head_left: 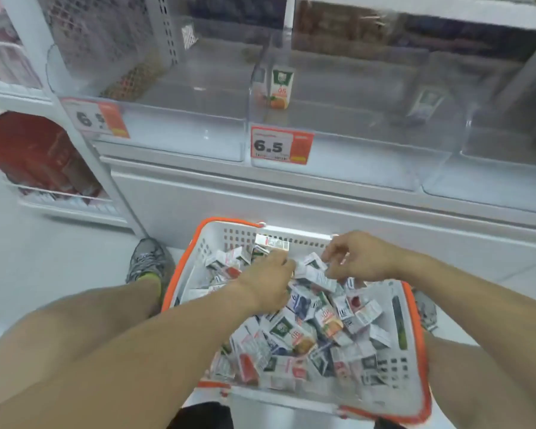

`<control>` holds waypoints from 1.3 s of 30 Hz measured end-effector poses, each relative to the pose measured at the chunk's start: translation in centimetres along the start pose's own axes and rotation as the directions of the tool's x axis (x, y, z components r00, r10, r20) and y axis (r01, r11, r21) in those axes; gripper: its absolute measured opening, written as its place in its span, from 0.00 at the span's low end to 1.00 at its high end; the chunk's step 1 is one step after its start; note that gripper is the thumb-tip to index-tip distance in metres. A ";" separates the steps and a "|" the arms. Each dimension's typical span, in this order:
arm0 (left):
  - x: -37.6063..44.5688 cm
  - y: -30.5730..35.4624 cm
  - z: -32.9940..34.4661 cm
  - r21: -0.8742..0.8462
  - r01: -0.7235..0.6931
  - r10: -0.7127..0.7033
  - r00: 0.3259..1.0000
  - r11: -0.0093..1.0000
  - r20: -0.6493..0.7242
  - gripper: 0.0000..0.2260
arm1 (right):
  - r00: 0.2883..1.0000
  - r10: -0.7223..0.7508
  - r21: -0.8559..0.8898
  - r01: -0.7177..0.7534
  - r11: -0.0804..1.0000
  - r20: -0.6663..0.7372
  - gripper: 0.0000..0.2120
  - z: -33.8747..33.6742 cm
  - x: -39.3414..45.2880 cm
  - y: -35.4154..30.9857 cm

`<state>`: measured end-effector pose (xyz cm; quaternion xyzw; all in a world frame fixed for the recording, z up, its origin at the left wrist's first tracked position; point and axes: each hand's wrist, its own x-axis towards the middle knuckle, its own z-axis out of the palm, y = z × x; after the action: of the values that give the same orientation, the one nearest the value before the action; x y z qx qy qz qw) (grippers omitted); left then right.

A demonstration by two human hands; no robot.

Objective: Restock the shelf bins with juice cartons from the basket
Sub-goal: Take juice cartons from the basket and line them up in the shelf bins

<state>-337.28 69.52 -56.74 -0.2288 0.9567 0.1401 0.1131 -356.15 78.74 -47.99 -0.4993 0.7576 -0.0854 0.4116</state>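
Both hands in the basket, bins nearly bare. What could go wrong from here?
1. Both the left hand and right hand work on one carton atop a loose, jumbled pile; neighbours may get dragged over the basket rim.
2. The lone upright orange carton in the middle clear bin could topple when new ones drop in.
3. The pile looks like mixed flavours, so the wrong carton may reach a bin.
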 end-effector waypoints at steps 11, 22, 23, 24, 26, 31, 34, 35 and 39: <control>2.1 -3.8 6.6 -0.403 0.342 -0.396 0.916 0.849 -0.058 0.27 | 0.983 0.115 -0.103 -0.131 0.986 -0.143 0.26 7.4 6.7 5.7; 5.0 -4.9 5.7 -0.279 0.330 -0.326 0.943 0.902 0.065 0.18 | 0.964 0.130 -0.110 -0.159 0.981 -0.233 0.09 5.0 8.5 3.9; 5.0 -4.9 5.5 -0.271 0.328 -0.323 0.944 0.905 0.066 0.19 | 0.957 0.136 -0.049 -0.153 0.987 -0.255 0.09 4.6 8.0 3.9; 4.9 -4.8 5.1 -0.271 0.320 -0.313 0.947 0.908 0.070 0.19 | 0.953 0.142 0.014 -0.144 0.990 -0.269 0.10 4.0 7.6 3.9; 4.7 -4.7 4.0 -0.304 0.285 -0.275 0.958 0.909 0.075 0.19 | 0.953 0.161 0.114 -0.135 0.984 -0.257 0.08 2.8 6.7 3.9; 4.2 -4.2 -1.5 -0.476 0.259 -0.243 0.965 0.840 0.096 0.23 | 0.979 0.108 0.186 -0.076 0.980 -0.171 0.11 -1.1 4.1 2.2; 2.9 -3.7 -6.7 -0.704 0.252 -0.154 0.967 0.664 0.201 0.21 | 0.983 0.042 0.206 -0.004 0.978 -0.177 0.09 -3.4 2.4 1.0; 2.3 -3.7 -8.5 -0.749 0.232 -0.121 0.972 0.621 0.200 0.19 | 0.981 0.018 0.228 0.027 0.973 -0.192 0.10 -4.1 1.8 0.7; -0.3 -3.5 -14.1 -0.850 0.165 -0.024 0.984 0.501 0.177 0.17 | 0.969 -0.074 0.301 0.145 0.942 -0.235 0.13 -6.4 -1.2 0.0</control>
<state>-337.49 62.19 -44.22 -0.2960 0.7359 0.6060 0.0598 -360.55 77.93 -43.22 -0.4559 0.7459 -0.2835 0.3941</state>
